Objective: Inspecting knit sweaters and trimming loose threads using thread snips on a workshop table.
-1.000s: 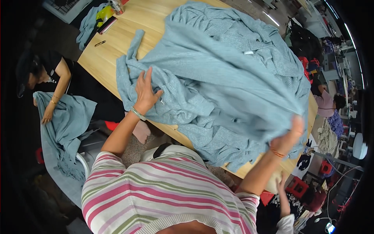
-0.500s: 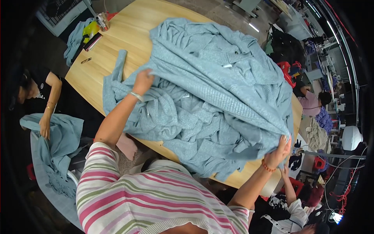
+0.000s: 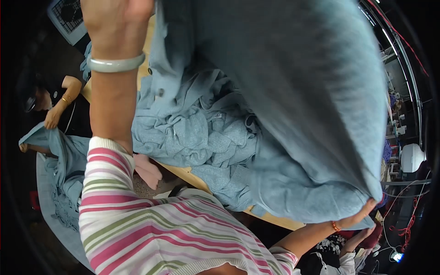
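A blue-grey knitted cardigan (image 3: 293, 91) is stretched up in front of me, its cloth blurred by motion. My left hand (image 3: 120, 23), with a pale bangle at the wrist, is raised high at the upper left. It grips the cardigan by one edge, though the fingertips are cut off by the frame. At the lower right, my right hand (image 3: 363, 214) is closed on another edge of it. Two buttons show on a strip of cloth beside my left forearm. Below lies a heap of similar blue-grey knitwear (image 3: 197, 137), partly covered by the lifted cardigan.
The heap rests on a light wooden table (image 3: 183, 173). On the left, a co-worker (image 3: 55, 98) handles blue-grey cloth over a pale bin (image 3: 43, 183). Another person's sleeve and hand (image 3: 362, 238) are close to my right hand. A white rounded fixture (image 3: 412, 158) stands at the right.
Both hands have lifted the cardigan off the heap. My left hand rose up toward the camera; my right moved outward to the right and slightly down. The cloth now hides much of the table.
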### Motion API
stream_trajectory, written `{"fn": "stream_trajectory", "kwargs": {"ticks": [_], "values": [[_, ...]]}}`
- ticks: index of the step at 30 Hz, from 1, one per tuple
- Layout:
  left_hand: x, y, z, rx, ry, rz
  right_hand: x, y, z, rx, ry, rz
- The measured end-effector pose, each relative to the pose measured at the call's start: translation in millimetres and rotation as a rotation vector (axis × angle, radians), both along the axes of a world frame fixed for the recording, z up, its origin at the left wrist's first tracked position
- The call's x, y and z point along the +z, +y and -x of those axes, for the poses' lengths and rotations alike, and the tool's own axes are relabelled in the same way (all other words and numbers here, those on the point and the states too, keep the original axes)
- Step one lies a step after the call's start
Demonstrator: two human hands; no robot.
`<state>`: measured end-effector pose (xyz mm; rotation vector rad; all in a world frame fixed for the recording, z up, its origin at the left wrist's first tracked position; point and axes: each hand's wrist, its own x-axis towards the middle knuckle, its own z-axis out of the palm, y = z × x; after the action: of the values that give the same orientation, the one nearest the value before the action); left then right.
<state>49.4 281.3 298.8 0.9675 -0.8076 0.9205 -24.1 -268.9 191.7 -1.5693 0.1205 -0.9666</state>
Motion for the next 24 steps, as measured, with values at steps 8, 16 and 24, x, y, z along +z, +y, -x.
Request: {"fn": "stream_trajectory", "kwargs": {"ticks": [8,16,24], "values": [[-134,-228,71,-0.499,0.488,-0.617,-74,-93,-35,-0.151,0.242,0.319],[-289,-266,146,-0.518,0.751,-0.967,-130,112,-57,0.560,0.610,0.672],[-266,-240,144,-0.663,0.591,-1.014,-192,323,-138,0.939,0.415,1.089]]}}
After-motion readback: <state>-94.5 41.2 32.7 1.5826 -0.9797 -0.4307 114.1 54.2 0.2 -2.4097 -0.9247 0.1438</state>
